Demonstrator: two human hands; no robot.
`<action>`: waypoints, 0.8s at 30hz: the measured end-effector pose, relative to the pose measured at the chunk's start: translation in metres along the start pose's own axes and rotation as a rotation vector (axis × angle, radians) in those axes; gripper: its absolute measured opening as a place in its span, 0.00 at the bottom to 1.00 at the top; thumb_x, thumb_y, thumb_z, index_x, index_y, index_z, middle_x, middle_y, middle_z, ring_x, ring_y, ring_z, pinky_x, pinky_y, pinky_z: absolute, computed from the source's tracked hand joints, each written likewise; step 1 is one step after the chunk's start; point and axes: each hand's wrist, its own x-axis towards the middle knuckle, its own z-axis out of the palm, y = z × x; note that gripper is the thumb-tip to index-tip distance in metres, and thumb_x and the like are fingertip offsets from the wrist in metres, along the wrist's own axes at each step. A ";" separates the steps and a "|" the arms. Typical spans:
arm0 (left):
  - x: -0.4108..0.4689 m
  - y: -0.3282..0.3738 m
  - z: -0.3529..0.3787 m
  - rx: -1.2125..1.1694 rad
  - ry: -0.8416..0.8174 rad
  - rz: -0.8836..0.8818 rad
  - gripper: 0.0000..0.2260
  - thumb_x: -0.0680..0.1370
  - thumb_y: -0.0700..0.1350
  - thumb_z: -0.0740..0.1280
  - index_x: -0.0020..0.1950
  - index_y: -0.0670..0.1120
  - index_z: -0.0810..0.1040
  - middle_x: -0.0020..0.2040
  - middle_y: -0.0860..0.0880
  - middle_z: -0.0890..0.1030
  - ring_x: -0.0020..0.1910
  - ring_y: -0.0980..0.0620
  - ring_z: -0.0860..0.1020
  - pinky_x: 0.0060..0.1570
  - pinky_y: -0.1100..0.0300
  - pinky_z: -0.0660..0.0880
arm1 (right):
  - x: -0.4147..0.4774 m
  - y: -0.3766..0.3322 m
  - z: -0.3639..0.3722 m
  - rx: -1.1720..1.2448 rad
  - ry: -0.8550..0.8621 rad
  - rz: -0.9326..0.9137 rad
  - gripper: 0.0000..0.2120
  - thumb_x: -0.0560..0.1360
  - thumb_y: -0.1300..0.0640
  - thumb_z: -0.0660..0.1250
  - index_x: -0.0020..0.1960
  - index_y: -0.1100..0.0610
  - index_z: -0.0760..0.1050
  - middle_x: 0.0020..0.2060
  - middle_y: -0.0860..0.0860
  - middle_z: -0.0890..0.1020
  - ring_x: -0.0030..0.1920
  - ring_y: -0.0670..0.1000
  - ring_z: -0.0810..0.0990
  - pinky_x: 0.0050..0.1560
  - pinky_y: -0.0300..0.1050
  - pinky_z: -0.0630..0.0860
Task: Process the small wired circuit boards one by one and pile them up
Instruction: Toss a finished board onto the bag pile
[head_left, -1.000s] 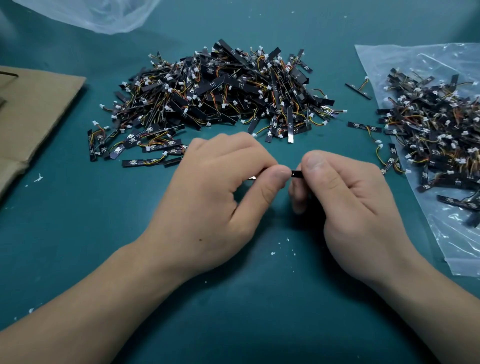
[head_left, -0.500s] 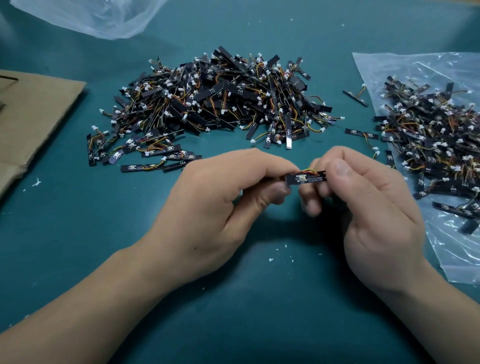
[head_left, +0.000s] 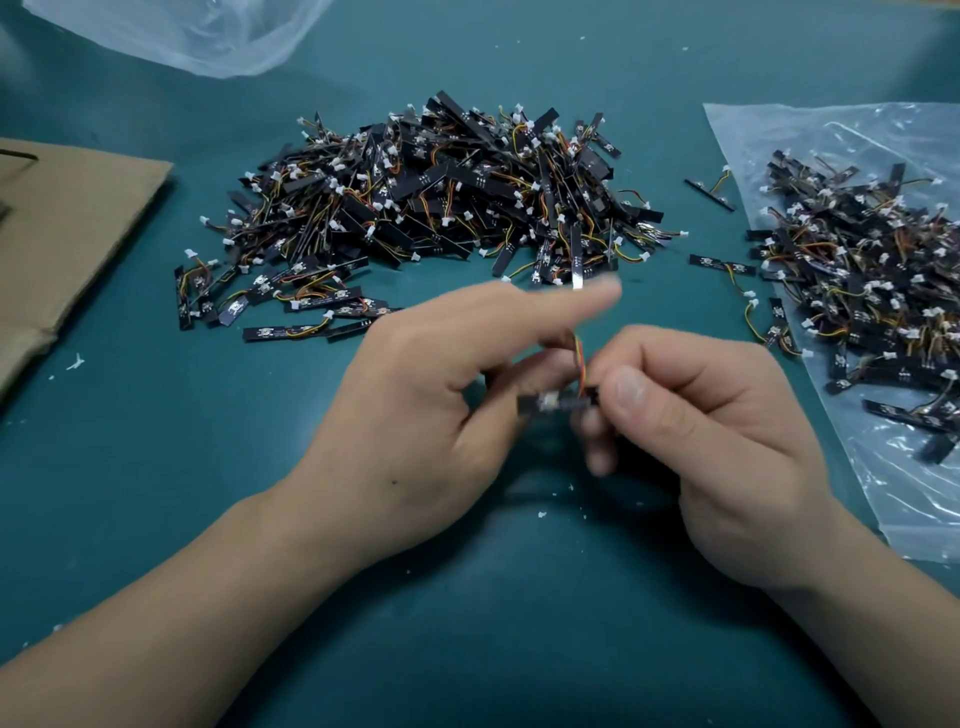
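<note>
Could tear the thin red, yellow and orange wires (head_left: 578, 358) off the small black wired circuit board (head_left: 553, 402) if tugged hard while looped up between the hands. Could also drop it onto the teal counter (head_left: 156, 493), short of either pile.

Pinches the board's right end with the curled right hand (head_left: 727, 441), thumb against forefinger. Stretches the forefinger of the left hand (head_left: 426, 389) forward, blurred, thumb at the board's left end; cannot tell whether gripping.

Ahead of the left hand, big heap of black boards (head_left: 441, 202). Right of the right hand, second heap (head_left: 872, 270) on clear plastic film (head_left: 909, 493).
</note>
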 end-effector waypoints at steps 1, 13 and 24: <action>0.000 0.000 0.001 0.011 0.007 -0.032 0.22 0.82 0.41 0.69 0.76 0.49 0.73 0.53 0.55 0.81 0.42 0.49 0.79 0.44 0.61 0.76 | 0.001 0.001 0.001 0.001 0.065 0.012 0.14 0.82 0.54 0.62 0.39 0.54 0.76 0.31 0.50 0.79 0.32 0.49 0.75 0.37 0.39 0.72; -0.001 0.005 -0.004 -0.065 0.028 -0.222 0.10 0.79 0.44 0.68 0.39 0.44 0.82 0.30 0.49 0.73 0.27 0.59 0.67 0.29 0.70 0.61 | 0.004 0.002 0.006 -0.081 0.176 0.055 0.12 0.80 0.49 0.62 0.40 0.51 0.77 0.32 0.52 0.80 0.30 0.61 0.72 0.31 0.57 0.70; 0.000 0.007 -0.004 0.002 0.081 -0.250 0.11 0.76 0.43 0.70 0.33 0.45 0.82 0.27 0.49 0.74 0.27 0.57 0.68 0.30 0.72 0.63 | 0.005 0.003 0.006 -0.115 0.151 0.056 0.10 0.79 0.50 0.63 0.42 0.54 0.77 0.32 0.52 0.80 0.32 0.53 0.75 0.34 0.48 0.73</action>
